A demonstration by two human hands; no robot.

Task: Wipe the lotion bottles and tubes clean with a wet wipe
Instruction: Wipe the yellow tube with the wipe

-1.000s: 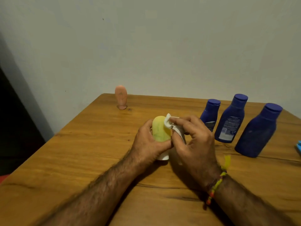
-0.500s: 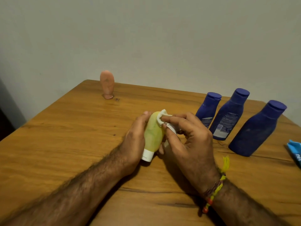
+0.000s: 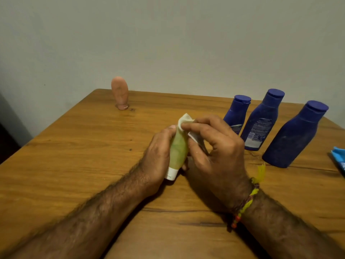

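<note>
while the green tube [image 3: 178,152] is gripped cap-down by the left hand [image 3: 158,152] above the table [image 3: 74,156], the wipe [image 3: 184,120], pinched in the right hand [image 3: 214,146], has been drawn up to its crimped end (three blue bottles [image 3: 258,120] apparently still unwiped).

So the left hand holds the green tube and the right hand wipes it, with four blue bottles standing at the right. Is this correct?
Not quite: the head view shows three blue bottles, not four. The left hand does hold the green tube, and the right hand wipes it.
</note>
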